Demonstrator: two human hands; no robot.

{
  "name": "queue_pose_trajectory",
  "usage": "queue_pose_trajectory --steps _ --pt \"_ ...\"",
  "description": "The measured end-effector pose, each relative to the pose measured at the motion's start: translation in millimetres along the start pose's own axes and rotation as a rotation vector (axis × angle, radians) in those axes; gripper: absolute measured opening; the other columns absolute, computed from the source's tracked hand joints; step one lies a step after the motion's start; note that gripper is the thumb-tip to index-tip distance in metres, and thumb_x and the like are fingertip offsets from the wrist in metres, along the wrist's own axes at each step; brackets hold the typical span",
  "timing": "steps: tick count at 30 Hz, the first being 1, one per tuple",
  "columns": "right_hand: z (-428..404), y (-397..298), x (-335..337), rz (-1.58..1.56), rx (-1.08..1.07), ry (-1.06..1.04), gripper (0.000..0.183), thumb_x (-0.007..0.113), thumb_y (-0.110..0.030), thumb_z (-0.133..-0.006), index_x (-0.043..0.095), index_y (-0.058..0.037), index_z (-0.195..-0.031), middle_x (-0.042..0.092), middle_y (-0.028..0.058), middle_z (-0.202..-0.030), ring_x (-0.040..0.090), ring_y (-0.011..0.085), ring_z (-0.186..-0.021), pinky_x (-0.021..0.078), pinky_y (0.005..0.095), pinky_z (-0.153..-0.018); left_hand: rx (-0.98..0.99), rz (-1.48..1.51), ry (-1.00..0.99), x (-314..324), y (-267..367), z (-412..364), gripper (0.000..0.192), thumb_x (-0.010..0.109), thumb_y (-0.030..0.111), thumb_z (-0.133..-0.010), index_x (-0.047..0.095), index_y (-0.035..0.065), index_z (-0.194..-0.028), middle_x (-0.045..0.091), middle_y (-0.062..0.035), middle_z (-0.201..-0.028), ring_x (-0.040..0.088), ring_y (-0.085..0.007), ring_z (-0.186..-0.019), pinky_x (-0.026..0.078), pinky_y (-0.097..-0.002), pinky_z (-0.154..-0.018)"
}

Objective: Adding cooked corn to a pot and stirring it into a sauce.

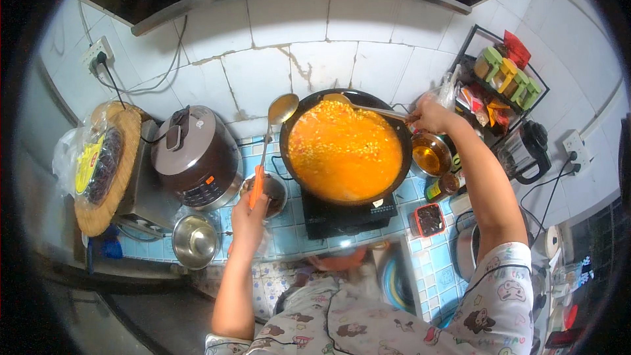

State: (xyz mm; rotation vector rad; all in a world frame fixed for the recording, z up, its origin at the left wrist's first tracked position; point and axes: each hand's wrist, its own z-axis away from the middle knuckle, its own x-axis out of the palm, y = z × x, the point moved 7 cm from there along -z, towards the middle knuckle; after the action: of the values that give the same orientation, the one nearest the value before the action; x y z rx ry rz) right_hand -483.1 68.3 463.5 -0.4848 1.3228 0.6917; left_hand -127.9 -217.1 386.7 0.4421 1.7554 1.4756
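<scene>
My left hand (249, 219) grips the orange handle of a metal ladle (282, 108). The ladle's bowl is raised at the left rim of a black wok (345, 92). An orange-red soup (345, 158) with pale yellow bits fills much of the wok. A second metal utensil (377, 110) lies over the wok's far side, its head in the soup. Its handle runs to the fingers of my right hand (434, 116), beside a clear plastic bag (447, 89). Whether those fingers close on the handle or the bag is hidden.
The wok sits on a black induction cooker (345, 217). On the left are a pressure cooker (197, 158), a steel bowl (195, 241) and a white container (276, 197). To the right stand a bowl of amber liquid (431, 154), a jar (441, 187), a red-rimmed box (429, 220) and a spice rack (503, 81).
</scene>
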Motion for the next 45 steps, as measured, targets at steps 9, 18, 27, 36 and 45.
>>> queue_pose_trajectory --steps 9,18,27,36,45 --pt "18.3 -55.2 -59.3 0.129 0.039 0.079 0.029 0.063 -0.016 -0.072 0.067 -0.0134 -0.100 0.065 0.0137 -0.093 0.061 0.0297 -0.088 0.0485 0.0367 -0.079 0.017 -0.082 -0.016 -5.0 -0.4 -11.0 0.032 0.055 0.026 -0.085 0.061 -0.0024 -0.099 0.054 -0.0079 -0.066 0.050 -0.0150 -0.061 0.039 -0.0304 -0.057" --pt "-20.3 -71.7 -73.2 0.164 -0.064 -0.065 0.033 0.061 -0.012 -0.068 0.067 -0.0163 -0.101 0.066 0.0091 -0.088 0.062 0.0273 -0.085 0.0486 0.0358 -0.076 0.043 -0.095 0.002 8.7 -1.0 -22.8 0.034 0.056 0.027 -0.084 0.061 -0.0045 -0.097 0.057 -0.0116 -0.068 0.054 -0.0201 -0.064 0.042 -0.0330 -0.061" --pt "35.5 -135.4 -61.0 0.633 -0.330 0.113 0.017 0.051 -0.013 -0.080 0.064 -0.0124 -0.090 0.064 0.0069 -0.073 0.065 0.0243 -0.074 0.0500 0.0369 -0.065 0.052 -0.290 0.031 21.5 -2.2 -25.8 0.037 0.056 0.028 -0.083 0.060 -0.0056 -0.097 0.060 -0.0230 -0.077 0.058 -0.0351 -0.073 0.043 -0.0411 -0.068" --pt "128.0 -89.3 -38.6 0.588 -0.234 0.217 0.015 0.052 -0.012 -0.079 0.065 -0.0070 -0.076 0.065 0.0100 -0.075 0.065 0.0253 -0.070 0.0503 0.0362 -0.061 0.106 -0.381 0.017 35.7 30.8 -10.3 0.033 0.054 0.026 -0.083 0.061 -0.0018 -0.100 0.062 -0.0241 -0.083 0.059 -0.0388 -0.081 0.044 -0.0453 -0.074" --pt "170.7 -71.3 -100.0 0.653 -0.143 0.326 0.029 0.055 -0.007 -0.071 0.064 -0.0157 -0.097 0.059 0.0089 -0.078 0.061 0.0233 -0.073 0.0494 0.0347 -0.060 0.284 -0.537 0.014 43.2 62.3 -15.7 0.035 0.054 0.027 -0.083 0.061 -0.0010 -0.102 0.062 -0.0233 -0.078 0.060 -0.0386 -0.076 0.045 -0.0433 -0.068"
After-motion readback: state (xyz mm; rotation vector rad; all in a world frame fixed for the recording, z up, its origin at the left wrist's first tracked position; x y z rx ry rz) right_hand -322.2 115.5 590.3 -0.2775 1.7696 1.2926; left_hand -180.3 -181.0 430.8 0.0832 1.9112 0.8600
